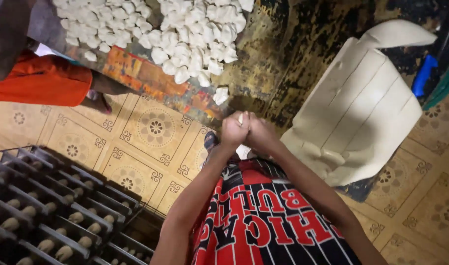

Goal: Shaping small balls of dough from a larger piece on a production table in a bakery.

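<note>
My left hand (pixel 232 131) and my right hand (pixel 260 133) are pressed together in front of my chest, fingers closed around a small white piece of dough (pixel 240 118) that peeks out between them. Just beyond my hands lies a heap of several small white dough pieces (pixel 185 34) on a dark, worn table (pixel 283 54). One loose piece (pixel 221 95) sits at the table's near edge. To the right a large slab of white dough (pixel 362 108), scored into long strips, rests on the table and hangs over its edge.
A black metal rack (pixel 47 206) with rows of rounded dough pieces stands at lower left. Another person in an orange garment (pixel 42 81) is at the left by the table. A patterned yellow tile floor (pixel 150 142) lies below. A blue object (pixel 423 73) sits far right.
</note>
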